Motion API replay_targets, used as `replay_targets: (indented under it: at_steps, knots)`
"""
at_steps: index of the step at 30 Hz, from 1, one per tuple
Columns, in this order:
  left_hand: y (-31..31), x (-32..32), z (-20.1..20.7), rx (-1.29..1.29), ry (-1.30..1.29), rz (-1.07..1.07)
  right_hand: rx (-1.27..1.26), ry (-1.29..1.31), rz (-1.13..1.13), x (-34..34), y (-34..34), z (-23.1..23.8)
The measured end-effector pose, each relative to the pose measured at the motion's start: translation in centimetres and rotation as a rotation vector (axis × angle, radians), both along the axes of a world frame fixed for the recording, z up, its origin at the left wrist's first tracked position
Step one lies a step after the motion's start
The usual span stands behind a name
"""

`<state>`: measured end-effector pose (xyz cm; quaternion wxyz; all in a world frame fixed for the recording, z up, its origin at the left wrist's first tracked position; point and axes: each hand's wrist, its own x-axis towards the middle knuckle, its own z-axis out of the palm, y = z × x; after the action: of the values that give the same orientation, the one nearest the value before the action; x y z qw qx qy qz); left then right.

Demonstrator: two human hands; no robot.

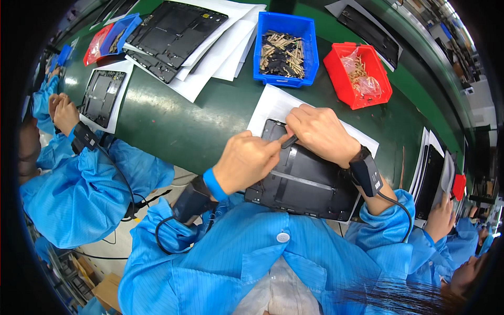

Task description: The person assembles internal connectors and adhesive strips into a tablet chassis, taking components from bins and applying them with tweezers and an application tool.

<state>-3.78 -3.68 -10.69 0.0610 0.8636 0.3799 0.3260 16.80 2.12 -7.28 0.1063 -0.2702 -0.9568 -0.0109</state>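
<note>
Together, left hand (248, 160) and right hand (321, 132) pinch a dark piece (289, 142) — blue bin (281, 81) beyond.

The person's left hand (249, 160) and right hand (321, 135) meet above a black panel (315, 184), a small dark piece (289, 142) between their fingertips; which one grips it is unclear. The panel lies on white paper (269, 102) on a green surface (173, 136). Farther back, a blue bin (286, 82) holds tan and black bits, and just right of it a red bin (375, 101) holds tan bits and clear plastic. Upper left, dark panels (176, 31) overlap white sheets (231, 44). Co-workers' hands show at left (65, 114) and right (440, 219), both near other dark panels. Black devices (366, 170) sit on the person's wrists, a blue band (213, 184) beside the left one.
</note>
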Motion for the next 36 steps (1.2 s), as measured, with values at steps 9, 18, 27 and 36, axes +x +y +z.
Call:
replay_targets:
  at_steps: [9, 18, 27, 36]
  knots:
    - [5.3, 0.8, 1.8, -0.039, 0.054, -0.217, -0.140, 0.247, -0.372, 3.1, -3.2, 1.2]
    - [6.6, 1.7, 1.8, 0.103, 0.272, -0.148, -0.127, 0.230, -0.708, 6.7, -6.6, 0.7]
    - [7.4, 2.0, 1.4, 0.232, 0.326, -0.142, -0.132, 0.209, -0.720, 7.4, -5.5, 1.0]
    - [5.7, 1.6, 9.7, 0.033, 0.235, -0.446, -0.659, 0.285, -0.315, 10.1, -5.5, 4.5]
